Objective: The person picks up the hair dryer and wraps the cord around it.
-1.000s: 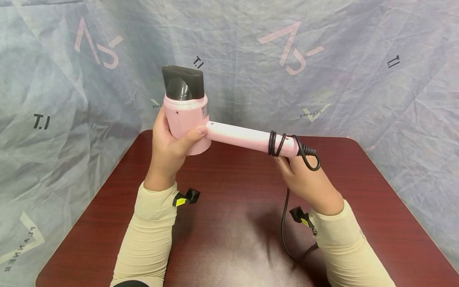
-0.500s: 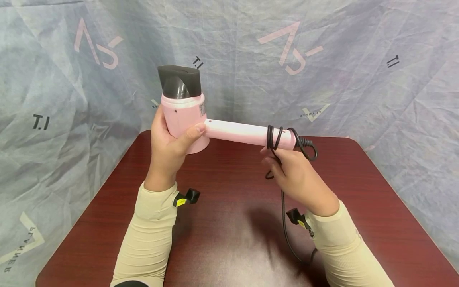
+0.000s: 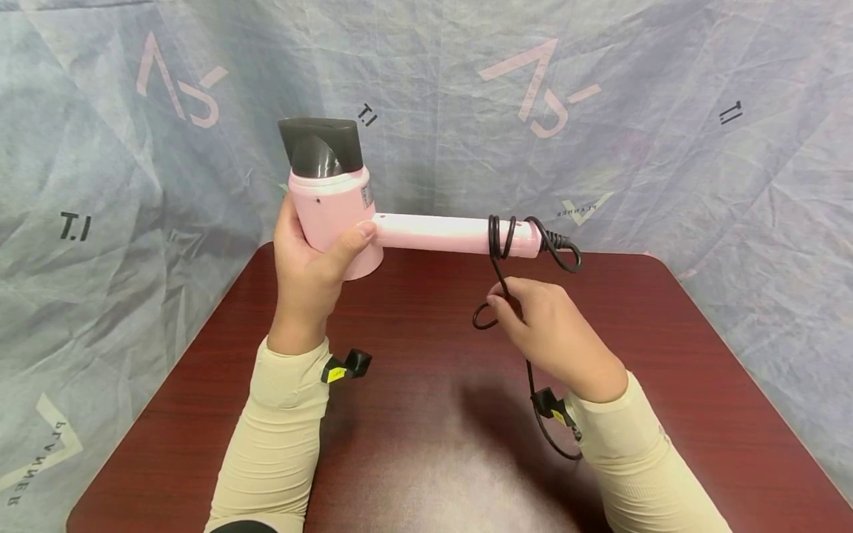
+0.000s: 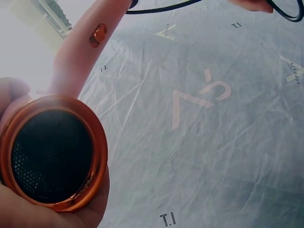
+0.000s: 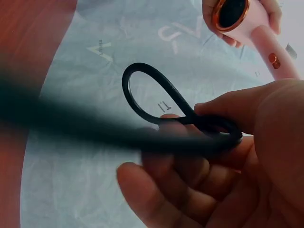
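Observation:
My left hand (image 3: 306, 274) grips the barrel of a pink hair dryer (image 3: 329, 211) above the table, thumb across it near the handle. The dryer's black flat nozzle (image 3: 326, 152) points up, and its handle extends to the right. A black power cord (image 3: 494, 237) is wound round the handle's end. Below that end, my right hand (image 3: 556, 333) pinches the cord between thumb and fingers, with a small cord loop (image 5: 175, 96) sticking out in the right wrist view. The left wrist view shows the copper-rimmed rear grille (image 4: 52, 154) and a copper switch (image 4: 99, 34). The plug is out of sight.
A dark red-brown table (image 3: 400, 414) lies under both hands. Grey printed cloth (image 3: 426, 133) hangs behind and at both sides. Small black wrist cameras (image 3: 358, 363) are strapped to the sleeves. Part of the cord hangs down beside my right wrist.
My right hand has come away from the handle's end and drawn a length of cord downward. The dryer has shifted slightly left, and its handle has risen to nearly level.

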The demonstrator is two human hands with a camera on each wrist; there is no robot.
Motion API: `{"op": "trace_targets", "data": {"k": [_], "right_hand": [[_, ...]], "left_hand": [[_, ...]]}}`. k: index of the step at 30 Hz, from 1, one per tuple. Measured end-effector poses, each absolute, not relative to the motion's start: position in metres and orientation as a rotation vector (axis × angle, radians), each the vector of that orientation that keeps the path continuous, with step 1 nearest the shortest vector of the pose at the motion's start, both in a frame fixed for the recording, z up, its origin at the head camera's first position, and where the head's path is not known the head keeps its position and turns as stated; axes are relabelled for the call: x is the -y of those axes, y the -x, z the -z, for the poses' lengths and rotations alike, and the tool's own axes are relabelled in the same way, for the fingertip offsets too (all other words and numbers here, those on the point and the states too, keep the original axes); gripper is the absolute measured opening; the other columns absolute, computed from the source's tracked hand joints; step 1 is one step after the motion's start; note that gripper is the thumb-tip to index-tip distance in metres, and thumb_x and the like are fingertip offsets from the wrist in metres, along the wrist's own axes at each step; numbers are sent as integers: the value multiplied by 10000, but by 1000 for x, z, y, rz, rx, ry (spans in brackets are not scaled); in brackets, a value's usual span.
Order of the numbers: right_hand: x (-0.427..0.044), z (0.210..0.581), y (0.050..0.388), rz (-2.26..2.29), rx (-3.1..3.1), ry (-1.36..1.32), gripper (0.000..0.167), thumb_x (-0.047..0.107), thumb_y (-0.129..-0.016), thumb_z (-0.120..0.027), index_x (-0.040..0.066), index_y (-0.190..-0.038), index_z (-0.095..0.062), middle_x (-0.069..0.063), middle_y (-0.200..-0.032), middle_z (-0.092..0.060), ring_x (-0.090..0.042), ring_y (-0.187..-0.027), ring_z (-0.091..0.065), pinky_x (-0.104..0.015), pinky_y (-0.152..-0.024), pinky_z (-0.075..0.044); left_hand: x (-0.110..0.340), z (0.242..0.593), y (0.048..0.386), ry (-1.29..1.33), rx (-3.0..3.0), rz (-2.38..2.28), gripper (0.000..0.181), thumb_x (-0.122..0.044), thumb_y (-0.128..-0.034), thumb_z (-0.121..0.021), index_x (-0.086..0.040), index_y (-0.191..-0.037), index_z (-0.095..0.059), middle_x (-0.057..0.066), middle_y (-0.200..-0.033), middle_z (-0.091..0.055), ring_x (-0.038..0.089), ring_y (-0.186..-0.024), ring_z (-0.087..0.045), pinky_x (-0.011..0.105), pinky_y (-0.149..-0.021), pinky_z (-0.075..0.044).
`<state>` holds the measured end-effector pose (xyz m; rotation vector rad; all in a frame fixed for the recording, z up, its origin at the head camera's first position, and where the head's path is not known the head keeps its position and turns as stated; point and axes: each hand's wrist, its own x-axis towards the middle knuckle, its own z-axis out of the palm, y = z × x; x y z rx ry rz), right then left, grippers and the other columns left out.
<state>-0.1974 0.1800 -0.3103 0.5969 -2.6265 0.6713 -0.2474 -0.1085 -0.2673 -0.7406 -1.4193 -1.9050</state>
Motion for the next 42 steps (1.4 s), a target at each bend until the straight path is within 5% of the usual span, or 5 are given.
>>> {"op": "trace_targets", "data": {"k": [11, 16, 21, 31, 42], "right_hand": [[-178, 310, 196, -668, 2761, -631, 185, 209, -1072, -523, 126, -1168, -658, 44, -824, -663, -123, -634, -517, -320, -628, -471], [-177, 309, 192, -629, 2796, -624, 199, 193, -1042, -457, 196, -925, -618, 87, -767, -600, -101, -682, -529, -319, -661, -478], [-177, 305, 184, -560, 2788, -607, 264, 165, -941, -461, 198, -687, -401, 93, -594, -301, -73, -559, -284, -264, -517, -316], [-174, 293, 164, -481, 2750, -613, 430, 328, -1054, -518, 201, -658, -410, 84, -550, -285, -70, -528, -249, -264, -501, -291], [-171, 284, 149, -453, 2657, -631, 430, 305, -1067, -503, 207, -662, -396, 94, -556, -248, -60, -540, -214, -251, -489, -266]], "left_hand": [[103, 261, 236, 651, 1417, 1887, 601, -44, -739, -838, -48, -1292, -605, 103, -1084, -678, 288, -956, -653, 360, -864, -556], [100, 258, 232, 601, 1432, 1867, 580, -49, -731, -847, -57, -1259, -607, 86, -1072, -683, 272, -949, -654, 346, -862, -554], [98, 256, 228, 584, 1461, 1823, 547, -34, -736, -835, -69, -1229, -600, 53, -1064, -686, 254, -943, -654, 344, -863, -550], [95, 256, 227, 577, 1461, 1833, 552, -23, -738, -835, -59, -1232, -591, 60, -1076, -685, 246, -956, -651, 335, -880, -544], [94, 258, 230, 592, 1506, 1787, 609, 5, -735, -832, -54, -1284, -573, 80, -1100, -676, 272, -965, -644, 339, -872, -543]]}}
